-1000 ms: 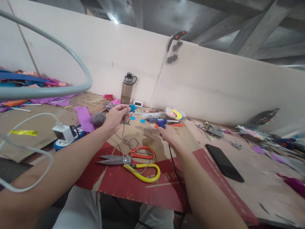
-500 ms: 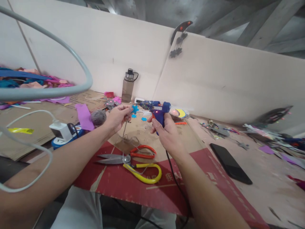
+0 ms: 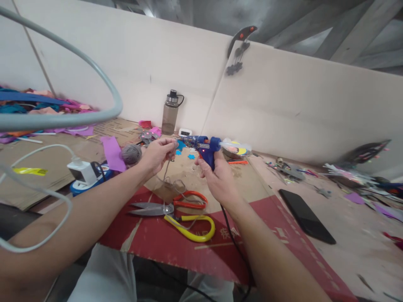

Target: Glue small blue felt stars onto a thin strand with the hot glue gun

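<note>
A blue flower-shaped cutout [image 3: 181, 145] is pinched in the fingertips of my left hand [image 3: 160, 156]. Grey yarn [image 3: 166, 165] hangs below those fingers and trails down to the cardboard. My right hand [image 3: 220, 176] grips a blue hot glue gun [image 3: 206, 153] by its handle. Its nozzle points left and meets the cutout in view; whether they touch I cannot tell. A clear glue stick [image 3: 229, 146] juts from the gun's rear. Smaller blue flower cutouts [image 3: 191, 157] lie beneath. Nearer me, scissors [image 3: 189, 235] with one red and one yellow handle lie with loose yarn over them.
The red and tan cardboard [image 3: 176, 256] covers the work surface. A water bottle [image 3: 170, 115] stands by the white partition [image 3: 283, 105]. At left are a grey yarn ball [image 3: 131, 154] and a plugged-in power strip [image 3: 91, 182]; at right, a black phone [image 3: 307, 216]. A thick hose [image 3: 107, 84] arcs across the upper left.
The glue gun has moved slightly left and tilted, bringing its nozzle over the blue flower cutout. The glue stick at its rear now shows. My left hand stays nearly still.
</note>
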Tool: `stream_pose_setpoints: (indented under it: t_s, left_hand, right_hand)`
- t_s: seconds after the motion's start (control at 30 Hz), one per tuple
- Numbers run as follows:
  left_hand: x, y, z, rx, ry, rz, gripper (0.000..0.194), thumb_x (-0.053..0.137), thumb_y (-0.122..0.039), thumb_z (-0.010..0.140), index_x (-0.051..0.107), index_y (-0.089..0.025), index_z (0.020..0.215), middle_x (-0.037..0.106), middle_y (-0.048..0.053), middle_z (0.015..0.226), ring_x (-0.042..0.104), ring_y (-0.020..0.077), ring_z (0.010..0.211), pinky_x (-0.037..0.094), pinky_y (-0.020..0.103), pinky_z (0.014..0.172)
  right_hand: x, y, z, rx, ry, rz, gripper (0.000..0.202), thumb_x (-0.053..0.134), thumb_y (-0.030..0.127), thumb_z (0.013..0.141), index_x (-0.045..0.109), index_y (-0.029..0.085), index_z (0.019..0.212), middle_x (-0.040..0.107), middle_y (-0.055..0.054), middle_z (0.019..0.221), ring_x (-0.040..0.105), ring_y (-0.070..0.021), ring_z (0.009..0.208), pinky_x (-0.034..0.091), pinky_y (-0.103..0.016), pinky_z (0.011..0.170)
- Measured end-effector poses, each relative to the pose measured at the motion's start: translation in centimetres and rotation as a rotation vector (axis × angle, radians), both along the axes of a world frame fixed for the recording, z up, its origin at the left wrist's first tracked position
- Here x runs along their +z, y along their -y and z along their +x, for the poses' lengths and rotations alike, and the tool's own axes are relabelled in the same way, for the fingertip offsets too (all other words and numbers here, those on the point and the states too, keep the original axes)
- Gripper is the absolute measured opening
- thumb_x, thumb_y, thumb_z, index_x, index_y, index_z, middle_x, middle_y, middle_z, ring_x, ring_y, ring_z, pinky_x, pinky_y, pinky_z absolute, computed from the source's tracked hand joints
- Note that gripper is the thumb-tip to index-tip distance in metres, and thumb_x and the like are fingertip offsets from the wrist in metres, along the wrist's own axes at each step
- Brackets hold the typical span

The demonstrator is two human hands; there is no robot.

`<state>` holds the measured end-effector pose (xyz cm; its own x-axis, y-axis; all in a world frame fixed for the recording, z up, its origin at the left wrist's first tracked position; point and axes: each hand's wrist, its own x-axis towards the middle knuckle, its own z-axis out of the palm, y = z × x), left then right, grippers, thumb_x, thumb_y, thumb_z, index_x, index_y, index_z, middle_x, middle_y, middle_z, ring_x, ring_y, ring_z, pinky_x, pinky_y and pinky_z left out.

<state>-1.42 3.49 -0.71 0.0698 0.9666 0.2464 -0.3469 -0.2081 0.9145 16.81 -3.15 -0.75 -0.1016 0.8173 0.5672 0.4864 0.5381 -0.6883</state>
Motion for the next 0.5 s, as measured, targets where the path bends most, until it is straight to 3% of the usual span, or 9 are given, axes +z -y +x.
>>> stream_pose_setpoints:
  t_s: [0.5]
  left_hand:
    - [-0.05,-0.07,-0.03,0.0,-0.012,0.051,0.014,0.072,-0.02,0.068,0.061,-0.013,0.066,0.052,-0.002,0.052,0.046,0.0063,0.044,0.035,0.019,0.043]
  right_hand:
    - [0.04,0.09,0.14,-0.037,0.063,0.044,0.034,0.047,0.036,0.092,0.048,0.021,0.122,0.066,-0.009,0.096,0.061,-0.0246,0.087,0.048,-0.041,0.076]
